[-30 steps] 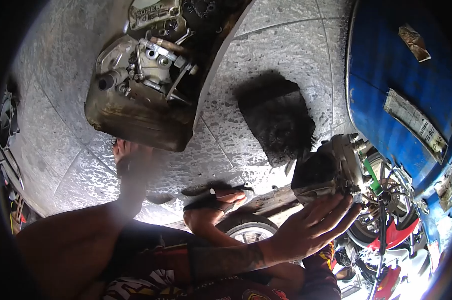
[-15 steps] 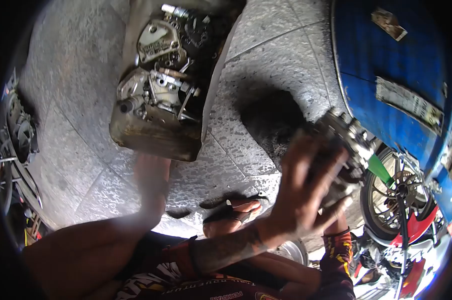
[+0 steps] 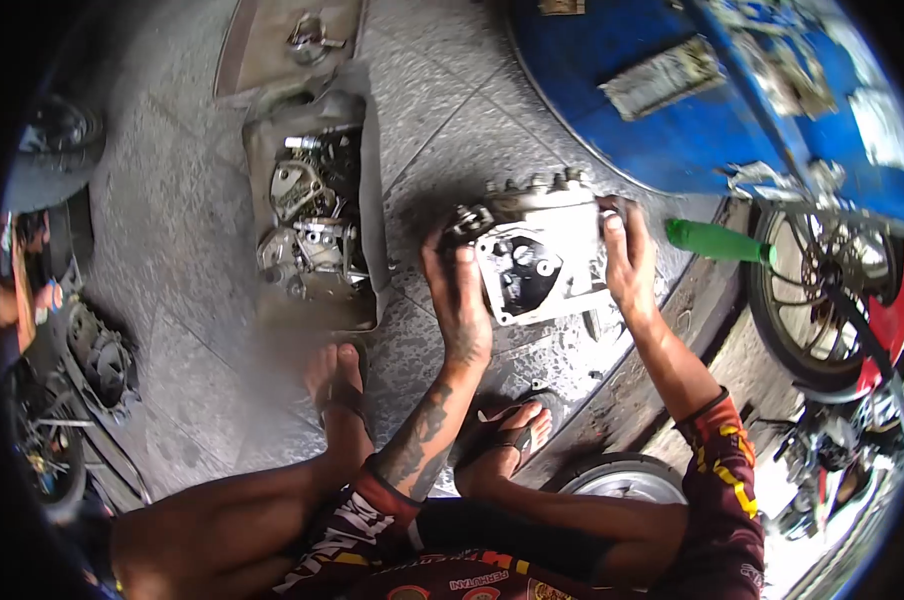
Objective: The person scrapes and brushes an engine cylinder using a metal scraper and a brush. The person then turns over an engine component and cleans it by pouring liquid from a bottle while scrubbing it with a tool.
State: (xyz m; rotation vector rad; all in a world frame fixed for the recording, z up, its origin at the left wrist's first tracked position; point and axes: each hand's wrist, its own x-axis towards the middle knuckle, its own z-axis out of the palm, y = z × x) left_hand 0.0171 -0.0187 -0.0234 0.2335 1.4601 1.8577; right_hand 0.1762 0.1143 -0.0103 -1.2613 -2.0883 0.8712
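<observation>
A worn grey tiled floor [image 3: 202,260], speckled with dark marks, fills the background. A large, rounded blue object [image 3: 602,50] with tattered labels stands at the upper right.

Near the centre is a boxy, silvery metal engine casing [image 3: 562,255], with bolts along its top edge and a dark, hollowed opening facing the camera. The person's two bare hands hold it between them — the left hand [image 3: 459,285] cupped against one side, the right hand [image 3: 629,255] gripping the opposite side, its thumb near the upper corner.

To the left, apart from the casing, sits an open, grimy grey-brown container [image 3: 374,240] full of greasy metal parts [image 3: 317,225]. Beyond it is a flat brown tray [image 3: 244,45] bearing a small metal piece [image 3: 312,42].

A translucent green plastic bottle [image 3: 717,241] lies right of the right hand, near a black-tyred motorcycle wheel [image 3: 827,275]. Sandalled feet [image 3: 517,435] show below — one on either side of the tattooed left forearm [image 3: 427,430].
</observation>
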